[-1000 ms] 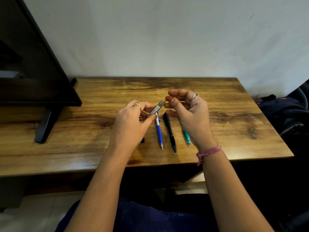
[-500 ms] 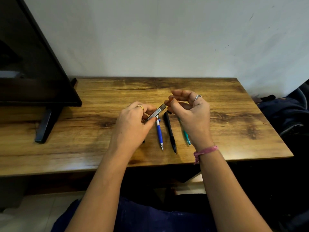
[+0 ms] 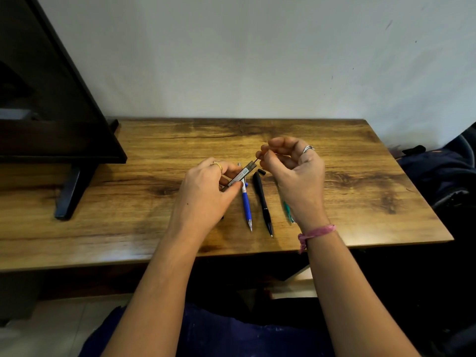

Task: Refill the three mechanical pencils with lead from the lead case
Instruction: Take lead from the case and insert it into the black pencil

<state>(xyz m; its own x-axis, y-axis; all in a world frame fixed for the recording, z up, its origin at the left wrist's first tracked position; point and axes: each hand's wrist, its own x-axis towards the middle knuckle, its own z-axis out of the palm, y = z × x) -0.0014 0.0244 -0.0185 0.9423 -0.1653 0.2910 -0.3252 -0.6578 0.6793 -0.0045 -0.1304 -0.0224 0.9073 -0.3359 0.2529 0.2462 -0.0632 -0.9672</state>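
My left hand (image 3: pixel 206 189) grips a slim dark lead case (image 3: pixel 240 175), tilted up to the right above the table. My right hand (image 3: pixel 291 168) pinches a thin lead (image 3: pixel 255 161) that sticks out of the case's upper end. Three mechanical pencils lie side by side below the hands, tips toward me: a blue one (image 3: pixel 246 204), a black one (image 3: pixel 262 202) and a green one (image 3: pixel 288 213), mostly hidden by my right wrist. A small black cap (image 3: pixel 261 172) lies by the black pencil's top end.
A dark monitor (image 3: pixel 51 124) on a black stand (image 3: pixel 68 194) fills the left of the wooden table (image 3: pixel 360 189). A white wall runs behind. A dark bag (image 3: pixel 443 176) sits off the table's right edge.
My right hand has drawn up and to the right, away from the case mouth, and a short length of lead now shows between the fingers and the case. The left hand has barely moved.
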